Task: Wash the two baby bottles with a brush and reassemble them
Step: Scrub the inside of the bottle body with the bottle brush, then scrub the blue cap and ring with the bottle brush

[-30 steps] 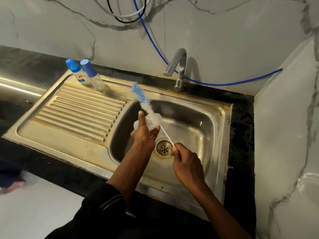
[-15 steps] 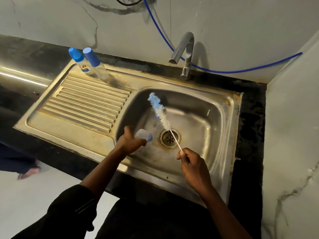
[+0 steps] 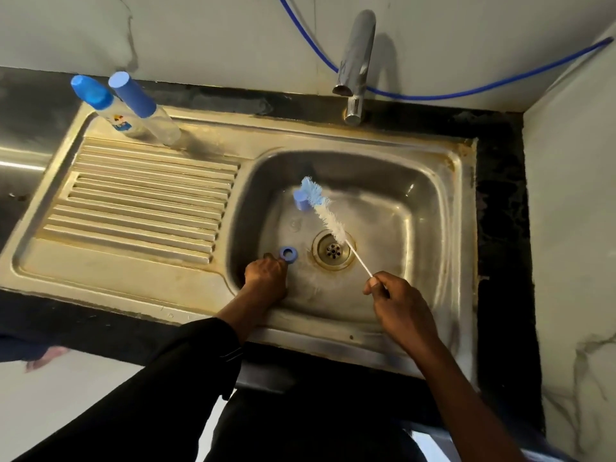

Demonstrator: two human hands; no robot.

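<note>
Parts are being washed. The brush (image 3: 328, 218) is pinched by the fingers of the right hand (image 3: 400, 305). The blue ring (image 3: 288, 254), beside the sink (image 3: 461, 195) drain, is touched by the left hand (image 3: 266, 275); whether it is gripped cannot be told. Probably it must next be lifted to the bristles.

Left hand (image 3: 266, 276) fingertips hidden under knuckles; grip on blue ring (image 3: 288, 254) unclear. Brush (image 3: 328, 220) handle end buried in right hand (image 3: 396, 301). Blue cap (image 3: 299, 202) partly behind bristles. Hose (image 3: 416, 96) runs off top and right edges, passes behind tap (image 3: 358, 61). Bottle (image 3: 115, 118) label print too small to read.
</note>
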